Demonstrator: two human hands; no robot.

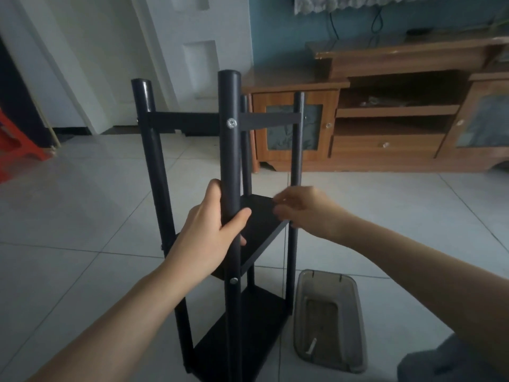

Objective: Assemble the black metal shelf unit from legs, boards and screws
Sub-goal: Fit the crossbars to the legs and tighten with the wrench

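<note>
While the shelf unit stands upright on the pale tiled floor, these lie around it:
Tray: a clear grey plastic tray sits on the floor just right of the unit, holding a small white part.
Backdrop: a wooden TV cabinet beyond, a red stool at far left.
Shelf unit: four black legs, three black boards, silver screws in the near leg.
Left hand: wrapped around the near leg, above the middle board.
Right hand: blurred, fingers loosely bent at the middle board's right edge by the right leg; cannot tell whether it grips anything.
</note>
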